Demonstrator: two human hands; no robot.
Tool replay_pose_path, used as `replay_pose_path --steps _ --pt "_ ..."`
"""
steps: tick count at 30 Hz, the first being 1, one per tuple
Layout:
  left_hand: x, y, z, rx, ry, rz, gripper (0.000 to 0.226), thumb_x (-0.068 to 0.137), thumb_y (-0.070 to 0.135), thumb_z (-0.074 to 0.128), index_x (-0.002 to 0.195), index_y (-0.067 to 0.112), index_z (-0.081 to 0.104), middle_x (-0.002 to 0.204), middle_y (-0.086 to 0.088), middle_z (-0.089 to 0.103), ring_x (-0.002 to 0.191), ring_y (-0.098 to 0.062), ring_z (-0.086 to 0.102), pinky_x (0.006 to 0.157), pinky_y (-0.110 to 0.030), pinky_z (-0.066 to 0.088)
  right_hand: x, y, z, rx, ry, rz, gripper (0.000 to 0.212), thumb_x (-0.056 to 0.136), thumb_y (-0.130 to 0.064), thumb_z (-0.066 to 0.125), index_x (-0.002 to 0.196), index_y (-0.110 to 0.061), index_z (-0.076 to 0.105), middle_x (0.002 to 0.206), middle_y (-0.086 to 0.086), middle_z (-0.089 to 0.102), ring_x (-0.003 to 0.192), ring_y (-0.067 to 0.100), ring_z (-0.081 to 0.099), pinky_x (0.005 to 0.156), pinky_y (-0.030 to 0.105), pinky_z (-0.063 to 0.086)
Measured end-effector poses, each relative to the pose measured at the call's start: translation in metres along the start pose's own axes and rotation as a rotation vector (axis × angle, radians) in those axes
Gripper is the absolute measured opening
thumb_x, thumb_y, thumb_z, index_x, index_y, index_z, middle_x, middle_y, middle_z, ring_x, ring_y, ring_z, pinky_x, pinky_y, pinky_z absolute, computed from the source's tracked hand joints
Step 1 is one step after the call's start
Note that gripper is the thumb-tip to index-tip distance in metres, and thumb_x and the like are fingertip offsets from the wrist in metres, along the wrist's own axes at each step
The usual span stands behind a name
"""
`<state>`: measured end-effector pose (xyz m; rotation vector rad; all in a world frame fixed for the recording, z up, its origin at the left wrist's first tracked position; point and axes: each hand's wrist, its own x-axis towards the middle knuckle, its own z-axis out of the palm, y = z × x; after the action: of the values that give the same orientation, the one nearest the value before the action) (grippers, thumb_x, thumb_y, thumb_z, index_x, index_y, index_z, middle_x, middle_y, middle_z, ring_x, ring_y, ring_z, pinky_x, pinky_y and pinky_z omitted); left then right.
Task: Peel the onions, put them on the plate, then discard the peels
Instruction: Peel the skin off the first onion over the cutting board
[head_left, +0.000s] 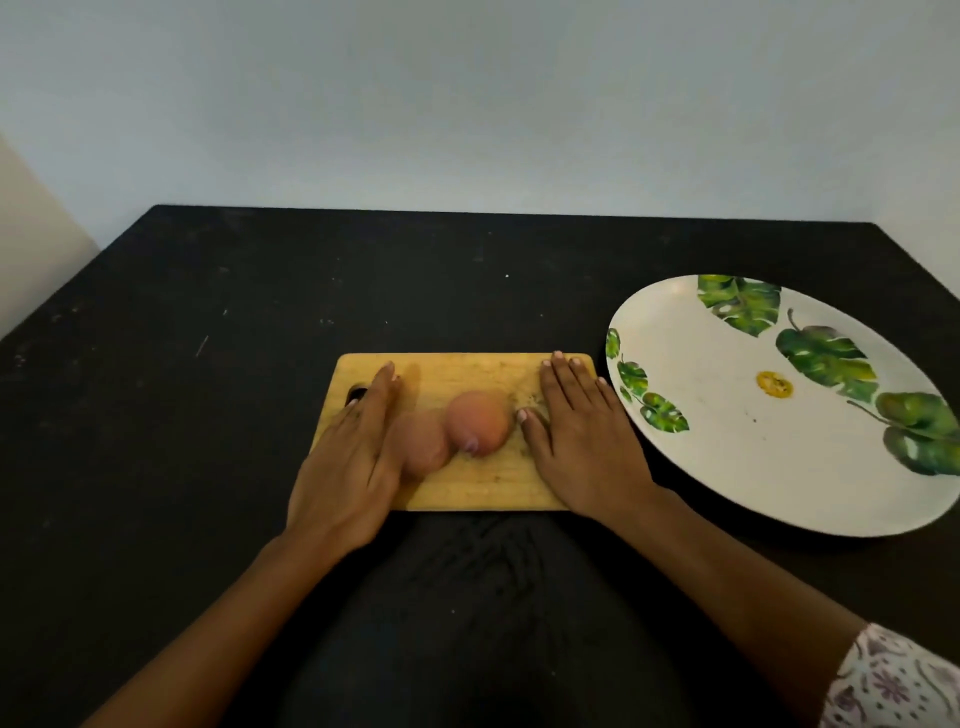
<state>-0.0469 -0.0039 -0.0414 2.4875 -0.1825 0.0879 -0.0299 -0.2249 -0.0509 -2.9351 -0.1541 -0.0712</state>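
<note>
Sleeve (893, 686) cloth, white with purple flowers, is seen at the bottom right corner, on the right arm. Two bare arms are stretched forward over one black table (182, 364).

Two hands are laid on one wooden board (467, 491). The left hand (348, 457) is stood on its edge with its fingers straight and close together, and nothing is held in it. Its palm is turned to the left onion (423, 449) and looks to be touching it. The right hand (582, 441) is pressed flat on the right end of the board, palm down, fingers straight and thumb stuck out. Nothing is held in it either, and a small gap is left between its thumb and the right onion (478, 423).

Two onions are counted. Both are round and pink-brown, and both are set on the middle of the board, between the hands, touching each other.

One big white plate (727, 467) is placed on the table just to the right of the board. Green leaves and one yellow spot are painted on it.

One pale wall (467, 104) is seen behind the table.
</note>
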Motion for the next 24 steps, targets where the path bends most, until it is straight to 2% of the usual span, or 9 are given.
replay_pose_path --steps 3,4,7,12,18,22,24 --pt "-0.008 0.000 0.002 -0.018 0.038 0.002 0.081 0.076 0.078 -0.002 0.146 0.041 0.011 0.147 0.015 0.035 0.136 -0.013 0.030 0.105 -0.042 0.029 -0.010 0.001 -0.001 -0.007 -0.009 -0.004 0.076 0.092 -0.058 0.001 0.154 -0.013 0.006 0.162 0.004 0.001 0.149 0.016 -0.003 0.117 0.030 -0.004" --pt "-0.011 0.001 0.003 -0.011 0.046 0.005 0.080 0.076 0.077 -0.002 0.146 0.041 0.013 0.146 0.014 0.036 0.136 -0.014 0.032 0.104 -0.043 0.031 -0.014 0.001 -0.002 -0.006 -0.008 -0.005 0.077 0.091 -0.058 0.001 0.154 -0.013 0.007 0.162 0.004 0.001 0.149 0.016 -0.003 0.117 0.029 -0.004" --pt "-0.020 0.004 0.004 0.018 0.053 0.029 0.081 0.075 0.076 -0.003 0.146 0.039 0.013 0.146 0.012 0.038 0.133 -0.015 0.036 0.102 -0.042 0.033 -0.026 0.001 -0.002 -0.002 0.013 -0.016 0.093 0.077 -0.061 -0.012 0.154 -0.013 0.009 0.162 0.004 0.004 0.149 0.016 -0.001 0.116 0.028 -0.005" --pt "-0.031 0.009 0.002 0.058 0.051 0.067 0.085 0.073 0.077 -0.006 0.147 0.038 0.010 0.144 0.010 0.041 0.129 -0.015 0.041 0.099 -0.041 0.035 -0.040 0.001 -0.006 0.039 -0.001 -0.017 0.079 0.087 -0.055 0.006 0.154 -0.014 0.008 0.162 0.002 0.002 0.149 0.014 -0.004 0.114 0.025 -0.007" --pt "-0.036 0.018 -0.001 0.101 0.128 0.097 0.084 0.076 0.071 -0.001 0.143 0.029 0.026 0.128 -0.004 0.057 0.113 -0.023 0.054 0.088 -0.037 0.041 -0.052 0.001 -0.008 0.046 -0.006 -0.022 0.067 0.098 -0.052 0.013 0.154 -0.014 0.008 0.162 0.002 0.002 0.149 0.014 -0.004 0.115 0.025 -0.006" --pt "-0.040 0.024 -0.004 0.151 0.192 0.090 0.073 0.085 0.061 0.010 0.138 0.020 0.039 0.121 -0.011 0.062 0.124 -0.026 0.045 0.105 -0.039 0.028 -0.059 0.000 -0.011 0.072 -0.015 -0.030 0.063 0.102 -0.047 0.023 0.154 -0.015 0.008 0.162 0.001 0.002 0.149 0.013 -0.004 0.116 0.025 -0.005" --pt "-0.041 0.024 -0.005 0.179 0.207 0.107 0.078 0.083 0.063 0.005 0.135 0.019 0.043 0.110 -0.013 0.067 0.124 -0.028 0.045 0.109 -0.037 0.021 -0.060 0.000 -0.012 0.082 -0.016 -0.032 0.063 0.102 -0.047 0.024 0.154 -0.015 0.008 0.162 0.001 0.001 0.148 0.012 -0.004 0.116 0.025 -0.005"
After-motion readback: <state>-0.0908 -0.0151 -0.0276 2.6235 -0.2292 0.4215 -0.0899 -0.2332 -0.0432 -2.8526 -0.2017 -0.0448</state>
